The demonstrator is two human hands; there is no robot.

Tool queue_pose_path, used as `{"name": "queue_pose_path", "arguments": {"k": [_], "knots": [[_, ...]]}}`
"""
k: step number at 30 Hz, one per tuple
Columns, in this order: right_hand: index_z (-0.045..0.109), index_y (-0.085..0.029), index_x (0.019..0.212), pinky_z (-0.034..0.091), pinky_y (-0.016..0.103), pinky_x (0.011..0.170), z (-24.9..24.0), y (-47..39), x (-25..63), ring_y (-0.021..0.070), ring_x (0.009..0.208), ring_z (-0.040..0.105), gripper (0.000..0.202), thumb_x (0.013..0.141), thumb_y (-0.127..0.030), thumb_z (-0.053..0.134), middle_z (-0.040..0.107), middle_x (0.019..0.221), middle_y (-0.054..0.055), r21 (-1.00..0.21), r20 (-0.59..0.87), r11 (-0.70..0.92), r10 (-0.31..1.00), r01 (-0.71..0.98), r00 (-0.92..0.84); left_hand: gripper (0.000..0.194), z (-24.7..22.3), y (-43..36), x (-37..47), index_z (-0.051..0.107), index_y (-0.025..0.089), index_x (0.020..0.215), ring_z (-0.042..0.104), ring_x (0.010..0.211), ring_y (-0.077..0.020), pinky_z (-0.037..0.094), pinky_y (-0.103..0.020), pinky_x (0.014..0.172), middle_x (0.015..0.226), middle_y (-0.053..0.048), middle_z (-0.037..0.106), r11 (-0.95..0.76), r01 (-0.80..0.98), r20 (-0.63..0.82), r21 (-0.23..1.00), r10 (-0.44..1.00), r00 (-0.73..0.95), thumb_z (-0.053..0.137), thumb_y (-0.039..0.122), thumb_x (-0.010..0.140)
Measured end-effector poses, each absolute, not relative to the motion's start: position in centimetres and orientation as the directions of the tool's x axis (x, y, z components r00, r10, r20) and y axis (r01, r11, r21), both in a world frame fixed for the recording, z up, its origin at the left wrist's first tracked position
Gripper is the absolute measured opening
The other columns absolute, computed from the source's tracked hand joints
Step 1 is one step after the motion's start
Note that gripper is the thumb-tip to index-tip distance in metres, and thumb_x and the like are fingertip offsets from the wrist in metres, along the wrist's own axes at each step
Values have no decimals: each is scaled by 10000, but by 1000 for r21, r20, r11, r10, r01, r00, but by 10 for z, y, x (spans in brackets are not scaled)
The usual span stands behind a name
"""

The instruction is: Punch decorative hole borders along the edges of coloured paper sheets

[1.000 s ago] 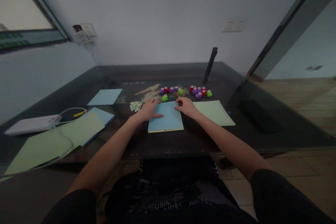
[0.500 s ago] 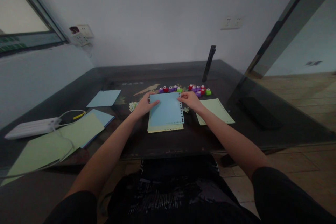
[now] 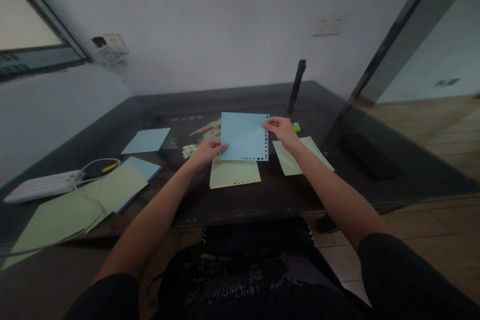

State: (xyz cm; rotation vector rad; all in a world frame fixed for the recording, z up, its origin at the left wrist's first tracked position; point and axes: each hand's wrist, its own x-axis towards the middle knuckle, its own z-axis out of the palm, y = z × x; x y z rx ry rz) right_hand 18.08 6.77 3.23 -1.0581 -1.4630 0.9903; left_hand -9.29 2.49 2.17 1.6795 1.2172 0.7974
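Hands [image 3: 207,151] [image 3: 282,130] pinching a blue sheet [image 3: 243,136] (edge-punched) — fingers closed on its sides, pale-green paper [image 3: 233,173] below

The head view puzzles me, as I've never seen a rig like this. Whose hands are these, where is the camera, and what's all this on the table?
There is no robot here: these are a person's bare hands, and the camera is worn on that person's head, looking forward and down. The left hand and right hand each grip an edge of a blue sheet with small shapes punched along its right and lower edges. On the dark table lie pale green papers, more paper at the left, a white power strip and a heap of tiny pieces. A small green thing is partly hidden behind the right hand.
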Motion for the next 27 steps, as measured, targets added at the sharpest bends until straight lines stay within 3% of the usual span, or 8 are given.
{"name": "queue_pose_path", "arguments": {"k": [7, 12, 18, 27], "knots": [[636, -180, 816, 515, 336, 692, 38, 59, 177, 184, 772, 626, 169, 789, -346, 637, 690, 846, 77, -979, 138, 160, 976, 128, -168, 343, 24, 24, -92, 690, 135, 944, 643, 807, -222, 491, -364, 750, 911, -106, 717, -161, 362, 78, 918, 969, 234, 595, 416, 773], [656, -172, 825, 533, 372, 785, 41, 51, 173, 206, 840, 651, 154, 715, -266, 708, 710, 920, 92, -990, 40, 84, 936, 111, -349, 364, 20, 28, -94, 686, 134, 930, 636, 780, -202, 493, -348, 739, 875, -80, 715, -229, 378, 178, 897, 970, 166, 595, 443, 760], [660, -192, 821, 530, 389, 815, 39, 51, 171, 217, 879, 656, 175, 679, -266, 733, 712, 927, 85, -986, 35, 91, 931, 139, -363, 341, 26, 25, -91, 682, 163, 947, 639, 800, -206, 500, -333, 718, 900, -79, 720, -208, 330, 181, 921, 977, 113, 594, 433, 758], [675, -196, 773, 532, 397, 795, 35, 51, 171, 205, 783, 655, 209, 625, -313, 764, 716, 852, 75, -983, 72, 129, 924, 130, -374, 332, 25, 25, -90, 670, 161, 924, 640, 786, -209, 509, -361, 732, 894, -77, 723, -210, 292, 184, 933, 976, 115, 594, 440, 760]]}}
